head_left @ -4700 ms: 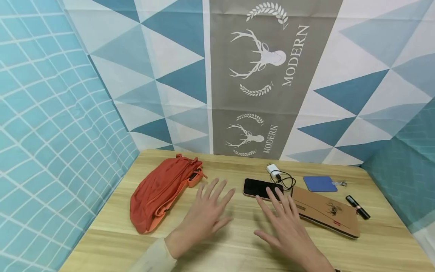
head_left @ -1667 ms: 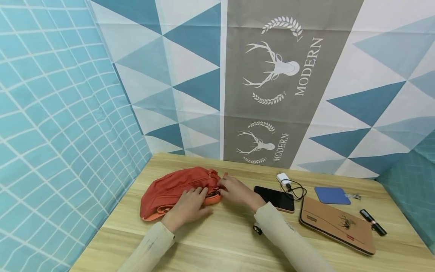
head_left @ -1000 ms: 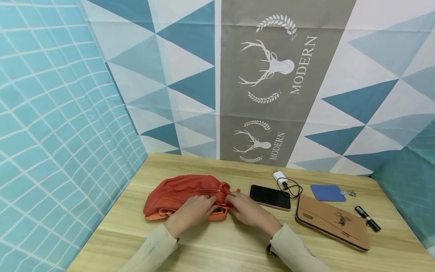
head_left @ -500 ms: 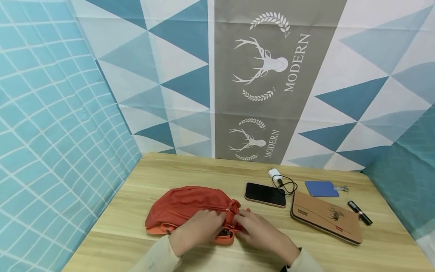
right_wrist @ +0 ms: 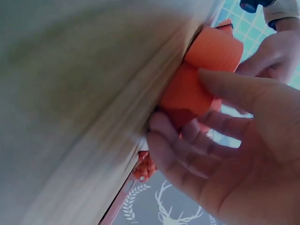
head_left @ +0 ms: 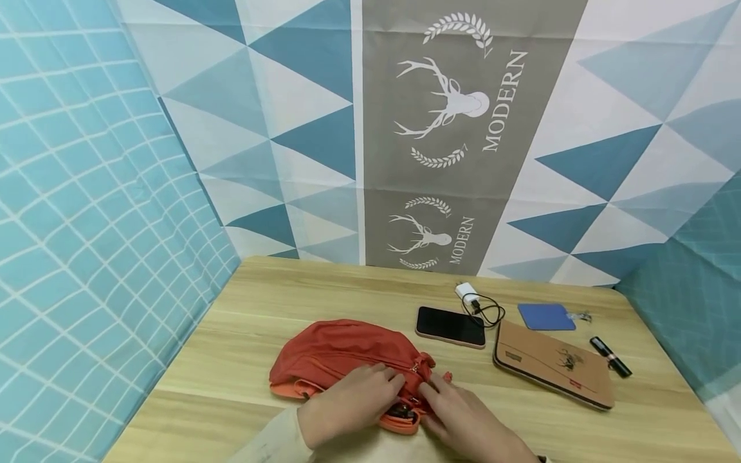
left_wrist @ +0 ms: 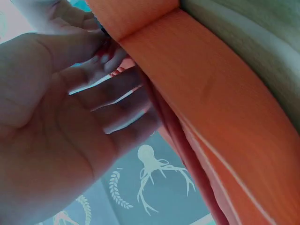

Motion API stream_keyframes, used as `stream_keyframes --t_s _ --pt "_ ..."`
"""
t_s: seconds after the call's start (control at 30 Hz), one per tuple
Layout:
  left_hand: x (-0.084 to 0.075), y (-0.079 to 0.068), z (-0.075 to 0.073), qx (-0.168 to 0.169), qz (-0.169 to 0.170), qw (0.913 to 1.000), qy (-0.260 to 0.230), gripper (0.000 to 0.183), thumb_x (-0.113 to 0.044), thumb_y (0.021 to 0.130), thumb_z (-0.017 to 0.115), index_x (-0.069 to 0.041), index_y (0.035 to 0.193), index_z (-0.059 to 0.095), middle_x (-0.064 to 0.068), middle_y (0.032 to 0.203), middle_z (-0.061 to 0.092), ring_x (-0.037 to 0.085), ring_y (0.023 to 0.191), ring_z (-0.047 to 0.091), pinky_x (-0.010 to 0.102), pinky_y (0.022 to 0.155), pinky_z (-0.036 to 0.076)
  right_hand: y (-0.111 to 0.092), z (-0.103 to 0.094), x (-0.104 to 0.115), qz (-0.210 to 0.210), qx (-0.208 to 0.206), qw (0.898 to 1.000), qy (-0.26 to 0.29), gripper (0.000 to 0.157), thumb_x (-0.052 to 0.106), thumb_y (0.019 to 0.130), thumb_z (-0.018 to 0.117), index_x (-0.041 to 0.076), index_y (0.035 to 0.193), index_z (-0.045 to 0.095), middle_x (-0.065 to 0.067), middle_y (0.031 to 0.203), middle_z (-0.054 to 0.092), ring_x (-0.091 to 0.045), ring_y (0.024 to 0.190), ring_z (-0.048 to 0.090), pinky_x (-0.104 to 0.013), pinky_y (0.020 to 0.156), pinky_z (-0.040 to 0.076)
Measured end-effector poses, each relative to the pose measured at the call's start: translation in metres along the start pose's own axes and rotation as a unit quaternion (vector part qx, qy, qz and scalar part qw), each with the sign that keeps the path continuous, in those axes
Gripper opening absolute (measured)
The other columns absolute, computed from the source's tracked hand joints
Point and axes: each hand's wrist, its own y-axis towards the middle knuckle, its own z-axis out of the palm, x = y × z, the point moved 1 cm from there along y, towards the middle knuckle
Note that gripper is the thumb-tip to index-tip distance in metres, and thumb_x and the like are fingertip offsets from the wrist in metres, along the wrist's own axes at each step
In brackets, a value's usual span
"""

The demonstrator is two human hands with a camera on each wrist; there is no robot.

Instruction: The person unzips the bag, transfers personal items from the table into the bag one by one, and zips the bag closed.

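Observation:
A red waist bag (head_left: 350,347) with an orange strap (left_wrist: 211,93) lies on the near middle of the wooden table, zippers and a dark buckle (head_left: 402,411) at its right end. My left hand (head_left: 357,400) grips the bag's near side; in the left wrist view its fingers reach behind the fabric, thumb close to the strap. At the right end, my right hand (head_left: 463,418) holds the bag. The right wrist view shows that thumb on the orange end (right_wrist: 187,91) and the fingertips tucked around its other side, low over the tabletop.
Right of the bag lies a black-screened phone (head_left: 450,326), then a white charger (head_left: 466,292) with a black cable. A brown notebook-like case (head_left: 552,363), a blue card holder (head_left: 546,316) and a black tube (head_left: 610,357) lie farther right. A patterned curtain hangs behind the table (head_left: 231,366).
Both hands, earlier spread apart with the fingers over the table, have taken hold of the bag. It has shifted right and nearer, turning to lie more crosswise. The other things stay put.

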Motion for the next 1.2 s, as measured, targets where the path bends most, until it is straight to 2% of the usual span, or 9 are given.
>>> stream_keyframes --t_s 0.1,0.23,0.4,0.57,0.7,0.97,1.2 --pt "-0.002 0.001 -0.002 -0.045 0.01 0.9988 0.015 0.02 -0.029 0.1 0.061 -0.013 0.111 0.064 -0.003 0.098 0.065 0.01 0.087 0.061 0.023 0.073 0.052 -0.008 -0.002 0.0 0.01 -0.034 0.999 -0.036 0.023 0.029 0.093 0.068 0.017 0.112 0.063 -0.007 0.123 0.057 -0.021 0.105 0.06 -0.041 0.078 0.056" --pt "-0.003 0.001 -0.01 -0.082 0.015 0.9964 -0.016 0.016 -0.022 0.099 0.063 -0.011 0.11 0.059 -0.003 0.09 0.064 0.008 0.081 0.06 0.022 0.071 0.052 -0.015 -0.01 -0.005 0.006 -0.094 0.993 -0.066 0.024 0.022 0.088 0.073 0.017 0.11 0.065 -0.002 0.119 0.058 -0.019 0.107 0.058 -0.042 0.082 0.055" --pt "-0.002 0.001 -0.018 -0.086 0.013 0.9944 -0.061 0.013 -0.012 0.095 0.065 -0.013 0.107 0.06 -0.006 0.082 0.063 0.005 0.074 0.06 0.021 0.068 0.051 -0.018 -0.019 -0.009 -0.013 -0.127 0.989 -0.072 0.019 0.019 0.086 0.075 0.018 0.1 0.062 0.004 0.102 0.061 -0.012 0.093 0.059 -0.035 0.074 0.054" --pt "0.003 0.0 -0.018 -0.092 0.016 0.9934 -0.067 0.003 -0.012 0.094 0.066 -0.015 0.094 0.067 -0.008 0.081 0.062 0.002 0.073 0.057 0.018 0.07 0.049 -0.02 -0.025 -0.011 -0.008 -0.132 0.99 -0.045 0.018 0.016 0.086 0.074 0.02 0.096 0.06 0.011 0.09 0.059 -0.006 0.083 0.056 -0.028 0.067 0.052" --pt "0.01 -0.003 -0.026 -0.109 0.018 0.9906 -0.081 0.01 -0.01 0.092 0.069 -0.016 0.086 0.064 -0.011 0.076 0.055 0.002 0.069 0.052 0.015 0.066 0.046 -0.022 -0.032 -0.013 0.001 -0.13 0.991 -0.014 0.021 0.016 0.087 0.074 0.023 0.092 0.056 0.017 0.081 0.051 0.0 0.072 0.048 -0.021 0.059 0.044" --pt "0.019 -0.01 -0.043 -0.109 -0.006 0.9875 -0.114 0.013 -0.013 0.095 0.068 -0.017 0.085 0.059 -0.012 0.072 0.048 0.001 0.066 0.045 0.014 0.061 0.042 -0.03 -0.039 -0.015 -0.003 -0.196 0.98 -0.025 0.023 0.019 0.089 0.075 0.024 0.095 0.053 0.019 0.082 0.046 0.002 0.068 0.041 -0.018 0.057 0.039" --pt "0.024 -0.018 -0.042 -0.114 -0.019 0.986 -0.12 0.015 -0.014 0.095 0.067 -0.016 0.084 0.057 -0.013 0.069 0.043 0.002 0.063 0.041 0.015 0.058 0.038 -0.035 -0.041 -0.019 -0.012 -0.201 0.979 -0.017 0.024 0.018 0.09 0.074 0.024 0.097 0.052 0.02 0.083 0.045 0.003 0.07 0.042 -0.018 0.059 0.04"
